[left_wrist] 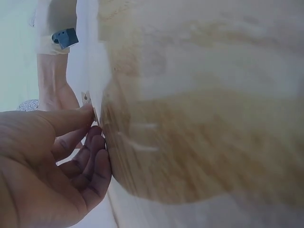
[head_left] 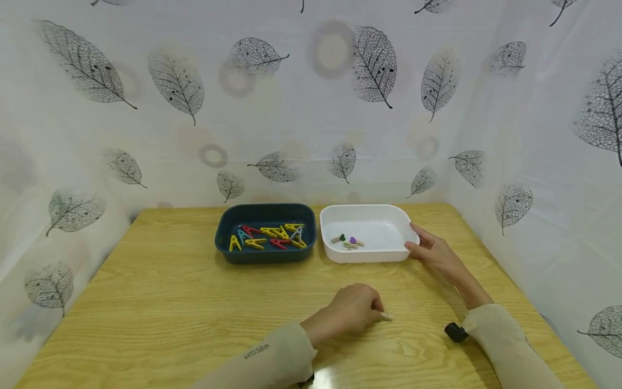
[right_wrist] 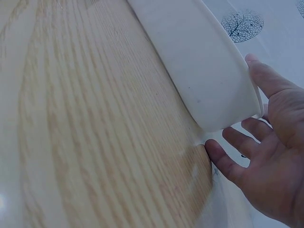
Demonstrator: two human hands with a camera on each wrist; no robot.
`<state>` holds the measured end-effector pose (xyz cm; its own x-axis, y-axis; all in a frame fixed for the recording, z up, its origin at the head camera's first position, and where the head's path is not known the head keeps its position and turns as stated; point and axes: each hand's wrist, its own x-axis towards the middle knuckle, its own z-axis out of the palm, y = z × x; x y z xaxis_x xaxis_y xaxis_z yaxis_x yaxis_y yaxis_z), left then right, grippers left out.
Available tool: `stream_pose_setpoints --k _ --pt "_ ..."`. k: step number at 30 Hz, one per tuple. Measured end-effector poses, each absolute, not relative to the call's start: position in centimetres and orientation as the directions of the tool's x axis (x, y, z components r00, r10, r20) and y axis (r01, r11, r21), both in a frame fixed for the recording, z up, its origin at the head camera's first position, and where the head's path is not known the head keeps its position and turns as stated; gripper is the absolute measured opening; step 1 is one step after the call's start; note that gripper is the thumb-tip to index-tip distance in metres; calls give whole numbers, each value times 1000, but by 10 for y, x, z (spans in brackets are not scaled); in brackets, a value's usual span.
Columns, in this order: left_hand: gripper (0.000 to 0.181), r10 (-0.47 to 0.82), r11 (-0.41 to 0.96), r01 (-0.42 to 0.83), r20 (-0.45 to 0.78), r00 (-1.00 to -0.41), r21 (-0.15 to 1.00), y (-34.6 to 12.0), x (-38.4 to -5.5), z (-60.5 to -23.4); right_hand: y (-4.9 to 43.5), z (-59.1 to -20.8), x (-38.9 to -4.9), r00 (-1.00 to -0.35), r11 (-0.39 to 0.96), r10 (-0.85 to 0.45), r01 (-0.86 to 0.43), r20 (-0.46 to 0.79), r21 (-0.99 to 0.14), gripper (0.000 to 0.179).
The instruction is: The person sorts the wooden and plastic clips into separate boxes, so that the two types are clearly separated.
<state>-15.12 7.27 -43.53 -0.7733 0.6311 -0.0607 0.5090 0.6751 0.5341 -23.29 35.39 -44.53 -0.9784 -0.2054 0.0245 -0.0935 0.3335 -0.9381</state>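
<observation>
My left hand is low over the table in front of the white tray. Between thumb and fingertips it pinches a small wooden clothespin, whose end also shows in the left wrist view as a pale wooden clothespin. The right hand holds the right end of the white tray, thumb against the rim and fingers around the corner; in the right wrist view, this hand is at the tray's outer wall. Inside the tray lie several small wooden clothespins, some with green or purple hearts.
A dark blue tray stands just left of the white one, holding several yellow, red, blue and grey plastic clothespins. Both stand toward the back of the wooden table. Leaf-print curtains hang behind and at the sides.
</observation>
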Motion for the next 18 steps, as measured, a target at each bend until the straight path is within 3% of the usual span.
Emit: stream_pose_setpoints --k 18 --pt "5 599 662 462 -46 -799 590 66 -158 -425 353 -446 -234 -979 347 -203 -97 27 -933 80"
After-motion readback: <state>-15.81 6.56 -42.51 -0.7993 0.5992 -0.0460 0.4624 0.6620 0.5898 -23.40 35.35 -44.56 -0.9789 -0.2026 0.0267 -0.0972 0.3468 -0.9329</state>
